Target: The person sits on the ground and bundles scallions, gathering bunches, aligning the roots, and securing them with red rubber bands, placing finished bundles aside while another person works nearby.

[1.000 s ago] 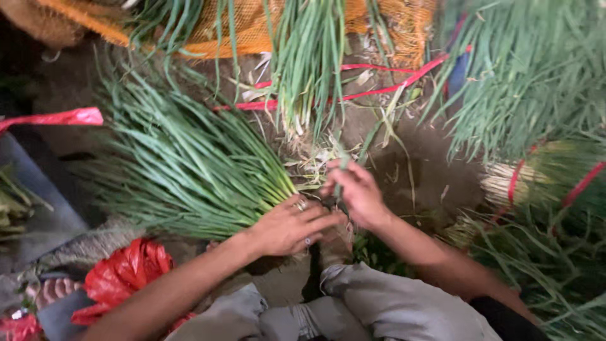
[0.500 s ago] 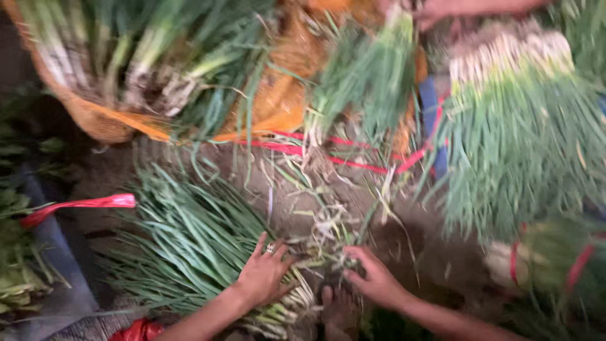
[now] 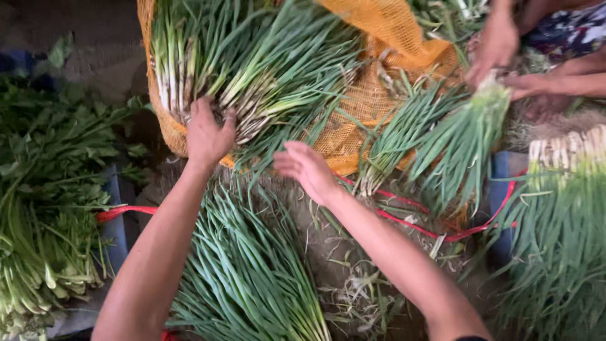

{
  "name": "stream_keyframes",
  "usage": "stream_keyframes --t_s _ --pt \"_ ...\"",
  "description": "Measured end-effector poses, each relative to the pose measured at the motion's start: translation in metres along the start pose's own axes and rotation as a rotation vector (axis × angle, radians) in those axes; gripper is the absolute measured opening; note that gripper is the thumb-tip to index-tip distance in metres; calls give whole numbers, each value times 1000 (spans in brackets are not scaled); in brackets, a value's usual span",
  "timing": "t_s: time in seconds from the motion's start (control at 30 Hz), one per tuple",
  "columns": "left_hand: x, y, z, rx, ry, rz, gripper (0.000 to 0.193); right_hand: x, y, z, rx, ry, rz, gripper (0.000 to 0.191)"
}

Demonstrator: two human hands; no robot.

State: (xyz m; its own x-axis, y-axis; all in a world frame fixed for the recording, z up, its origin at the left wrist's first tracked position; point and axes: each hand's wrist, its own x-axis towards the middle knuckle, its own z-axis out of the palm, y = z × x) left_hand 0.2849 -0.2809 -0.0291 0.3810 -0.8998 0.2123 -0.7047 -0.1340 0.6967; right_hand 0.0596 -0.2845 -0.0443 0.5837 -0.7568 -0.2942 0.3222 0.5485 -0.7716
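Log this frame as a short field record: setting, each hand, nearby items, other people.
setting: ground covered with green onion bundles
left hand: gripping green onions in the orange mesh sack
right hand: open, empty, reaching toward the sack
nearby: loose green onion bundle, red ties, leafy greens
other people: another person's hands on a bundle, upper right

The left hand (image 3: 208, 134) is covering the roots of some spring onions in the orange mesh sack (image 3: 385, 28), whose top is running off the frame. A co-worker's 2 hands (image 3: 505, 57) are blurring, their arms cut off at the right edge.
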Motion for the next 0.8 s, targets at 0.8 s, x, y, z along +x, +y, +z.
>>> stream_keyframes --t_s 0.8 --pt "17 22 65 769 -99 292 76 -135 48 -93 131 534 349 33"
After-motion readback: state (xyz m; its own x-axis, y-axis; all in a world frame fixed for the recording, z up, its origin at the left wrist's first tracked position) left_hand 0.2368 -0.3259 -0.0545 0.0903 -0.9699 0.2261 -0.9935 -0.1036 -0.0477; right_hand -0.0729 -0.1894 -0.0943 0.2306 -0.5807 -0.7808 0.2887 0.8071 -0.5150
